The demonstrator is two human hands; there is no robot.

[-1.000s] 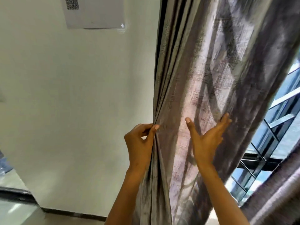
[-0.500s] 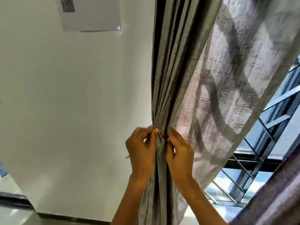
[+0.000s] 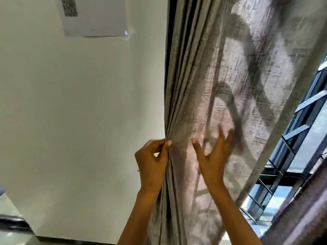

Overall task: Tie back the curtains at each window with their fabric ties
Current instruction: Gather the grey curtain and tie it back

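Note:
A grey, light-streaked curtain hangs down the middle of the view, its left edge gathered into narrow pleats. My left hand pinches those gathered pleats between thumb and fingers at the curtain's left edge. My right hand is spread open with fingers apart, blurred, over the flat part of the curtain just right of the pleats. No fabric tie is visible.
A white wall fills the left side, with a sheet of paper bearing a QR code taped high up. The window with dark frames shows at right. Another curtain panel hangs at the lower right corner.
My right hand let go of the pleats next to the left hand and swung out to the right, now open over the flat cloth. The left hand keeps its pinch.

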